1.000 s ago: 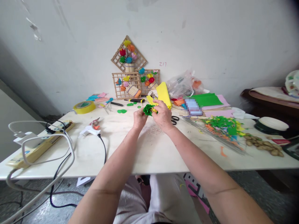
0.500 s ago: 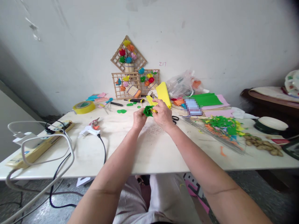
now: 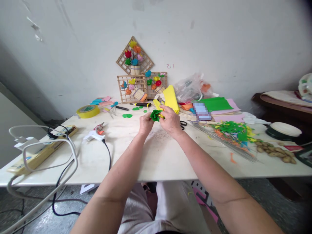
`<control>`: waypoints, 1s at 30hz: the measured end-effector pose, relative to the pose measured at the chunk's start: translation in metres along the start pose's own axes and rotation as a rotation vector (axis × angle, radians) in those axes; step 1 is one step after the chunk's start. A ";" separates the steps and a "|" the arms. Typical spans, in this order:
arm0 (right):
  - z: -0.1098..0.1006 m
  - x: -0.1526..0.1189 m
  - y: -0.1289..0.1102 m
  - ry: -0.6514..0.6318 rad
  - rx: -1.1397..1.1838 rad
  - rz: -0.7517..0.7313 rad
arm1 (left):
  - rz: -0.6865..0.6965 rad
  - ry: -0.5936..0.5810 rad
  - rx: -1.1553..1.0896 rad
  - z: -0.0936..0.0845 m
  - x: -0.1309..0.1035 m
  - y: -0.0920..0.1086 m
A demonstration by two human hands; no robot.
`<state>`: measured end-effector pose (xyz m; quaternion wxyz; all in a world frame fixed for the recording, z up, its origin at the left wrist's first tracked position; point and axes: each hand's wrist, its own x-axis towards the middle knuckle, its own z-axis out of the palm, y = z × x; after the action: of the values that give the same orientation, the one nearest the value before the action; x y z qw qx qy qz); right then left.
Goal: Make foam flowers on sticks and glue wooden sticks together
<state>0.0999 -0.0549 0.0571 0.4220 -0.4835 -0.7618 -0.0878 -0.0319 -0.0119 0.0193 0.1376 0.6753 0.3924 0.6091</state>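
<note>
Over the middle of the white table, a green paper flower (image 3: pixel 155 115) is held between both hands. My left hand (image 3: pixel 145 124) pinches it from the left side. My right hand (image 3: pixel 171 121) has its fingers closed at the flower's right side, where a small yellow piece shows at the fingertips. Green paper cutouts (image 3: pixel 127 115) lie beyond my left hand. Behind my right hand is a folded yellow paper (image 3: pixel 170 99), and black-handled scissors (image 3: pixel 182 124) lie just to its right.
At the left are a power strip (image 3: pixel 41 156) with cables, a white glue gun (image 3: pixel 95 136) and yellow tape (image 3: pixel 88 111). Lattice panels with flowers (image 3: pixel 135 58) lean on the wall. On the right lie green paper (image 3: pixel 215 104), thin wires (image 3: pixel 224 141), colored scraps (image 3: pixel 231 130) and peanuts (image 3: pixel 275 151).
The green flower looks slightly more spread and turned between the fingers. Both hands stay in nearly the same place.
</note>
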 end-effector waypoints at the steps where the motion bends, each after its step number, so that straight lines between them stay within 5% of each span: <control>1: 0.000 -0.001 0.000 0.000 0.009 -0.013 | -0.004 0.004 0.006 0.000 0.000 0.001; 11: 0.001 -0.004 0.004 0.094 0.076 -0.029 | -0.031 0.022 0.031 0.000 0.001 0.004; 30: -0.010 0.001 -0.001 -0.083 -0.139 -0.124 | -0.044 0.014 0.052 0.001 0.000 0.001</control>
<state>0.1046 -0.0600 0.0646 0.3494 -0.4666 -0.7992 -0.1466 -0.0307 -0.0124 0.0192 0.1307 0.6657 0.4236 0.6003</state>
